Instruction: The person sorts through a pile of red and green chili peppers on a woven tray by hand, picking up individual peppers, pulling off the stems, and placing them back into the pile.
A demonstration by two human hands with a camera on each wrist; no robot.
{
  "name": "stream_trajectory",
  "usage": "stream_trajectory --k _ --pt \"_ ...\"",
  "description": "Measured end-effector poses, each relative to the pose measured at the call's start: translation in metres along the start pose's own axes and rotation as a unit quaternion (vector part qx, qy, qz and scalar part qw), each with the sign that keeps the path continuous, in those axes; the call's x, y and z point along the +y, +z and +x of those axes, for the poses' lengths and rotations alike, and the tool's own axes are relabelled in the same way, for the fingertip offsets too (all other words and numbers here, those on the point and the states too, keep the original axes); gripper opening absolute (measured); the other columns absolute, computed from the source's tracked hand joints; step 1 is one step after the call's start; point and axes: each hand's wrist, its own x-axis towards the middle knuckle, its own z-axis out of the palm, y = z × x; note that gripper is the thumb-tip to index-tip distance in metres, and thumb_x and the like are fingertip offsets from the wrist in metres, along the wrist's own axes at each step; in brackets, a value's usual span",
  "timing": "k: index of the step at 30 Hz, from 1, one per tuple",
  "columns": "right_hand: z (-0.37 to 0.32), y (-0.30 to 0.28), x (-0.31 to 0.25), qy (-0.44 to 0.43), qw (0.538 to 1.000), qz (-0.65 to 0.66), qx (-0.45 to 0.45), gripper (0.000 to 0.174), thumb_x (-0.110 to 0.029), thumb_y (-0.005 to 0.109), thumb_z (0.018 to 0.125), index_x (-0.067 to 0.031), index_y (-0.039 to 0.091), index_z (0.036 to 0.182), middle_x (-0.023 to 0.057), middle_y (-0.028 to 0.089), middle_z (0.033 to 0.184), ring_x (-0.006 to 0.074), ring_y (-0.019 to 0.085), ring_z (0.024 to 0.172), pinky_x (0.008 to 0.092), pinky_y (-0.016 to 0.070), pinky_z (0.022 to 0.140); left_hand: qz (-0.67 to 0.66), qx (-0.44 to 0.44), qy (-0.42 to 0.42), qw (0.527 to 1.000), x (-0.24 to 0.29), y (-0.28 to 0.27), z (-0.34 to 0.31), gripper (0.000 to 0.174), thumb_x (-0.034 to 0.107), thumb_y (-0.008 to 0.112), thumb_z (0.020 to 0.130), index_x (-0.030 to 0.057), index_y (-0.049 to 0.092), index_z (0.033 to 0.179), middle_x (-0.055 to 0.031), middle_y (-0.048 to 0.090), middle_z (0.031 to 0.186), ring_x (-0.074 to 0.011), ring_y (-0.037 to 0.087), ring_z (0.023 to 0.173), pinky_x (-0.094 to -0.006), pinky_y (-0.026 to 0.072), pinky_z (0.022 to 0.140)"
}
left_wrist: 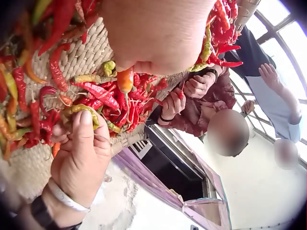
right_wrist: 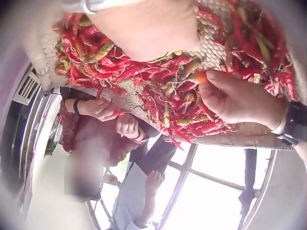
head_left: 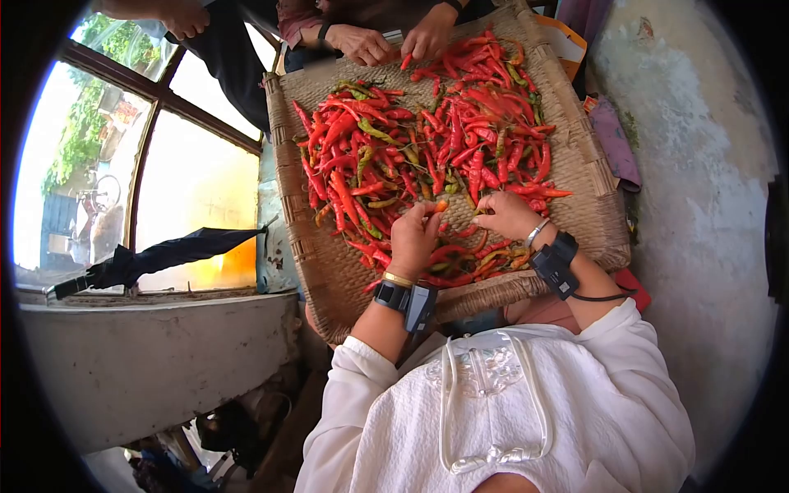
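Hard to make out: in the head view, the right hand covers most of what it holds; the left wrist view shows its thumb and fingers pinching a yellow-green pepper. The left hand, cut off at the top of the left wrist view, pinches an orange pepper between thumb and fingers. Dark rounded borders crop the corners of the head view.

Container: one shallow woven tray, centre of the frame, rim bound in coarse weave; its lower edge is partly behind the forearms. Contents: red peppers, some green or orange, wrinkled in places, heaped left and right of centre, with a smaller group at the lower rim beneath the hands. Both held peppers are above the tray.

Surroundings: another person's hands at the top rim, one pinching a small red pepper; one folded black umbrella, left, across the window; one purple cloth, upper right, between tray and wall.
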Motion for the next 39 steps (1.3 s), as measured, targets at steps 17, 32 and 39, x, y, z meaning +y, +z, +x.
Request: stream_trajectory --k 17,32,39 --pt "0.009 -0.052 -0.018 0.006 0.883 0.438 0.171 0.028 -0.018 0.059 0.084 0.002 0.058 0.104 0.0041 0.06 0.074 0.0081 0.057 0.057 0.0202 0.0443 0.045 0.089 -0.072 0.048 0.992 0.0 -0.006 -0.008 0.016 0.02 0.063 0.076 0.0055 0.063 0.083 -0.0128 0.063 0.076 -0.0307 0.06 0.073 -0.0389 0.0479 0.062" --pt "-0.03 -0.004 0.019 -0.045 0.943 -0.238 -0.23 0.022 -0.025 0.067 0.068 -0.0056 0.067 0.077 0.0109 0.065 0.074 0.0254 0.062 0.071 0.0373 0.0479 0.064 0.301 -0.271 0.063 0.912 0.021 -0.02 -0.014 0.025 0.03 0.065 0.068 0.0071 0.064 0.079 -0.0116 0.064 0.078 -0.0296 0.062 0.074 -0.0406 0.0501 0.062" --pt "-0.013 0.018 0.031 -0.079 0.924 -0.194 -0.32 0.013 -0.016 0.068 0.068 -0.0061 0.067 0.075 0.0072 0.066 0.072 0.0206 0.062 0.069 0.0358 0.0465 0.058 0.39 -0.311 0.039 0.866 0.026 -0.013 -0.027 0.033 0.038 0.065 0.067 0.0104 0.064 0.086 -0.011 0.063 0.082 -0.0292 0.062 0.078 -0.0433 0.0487 0.065"
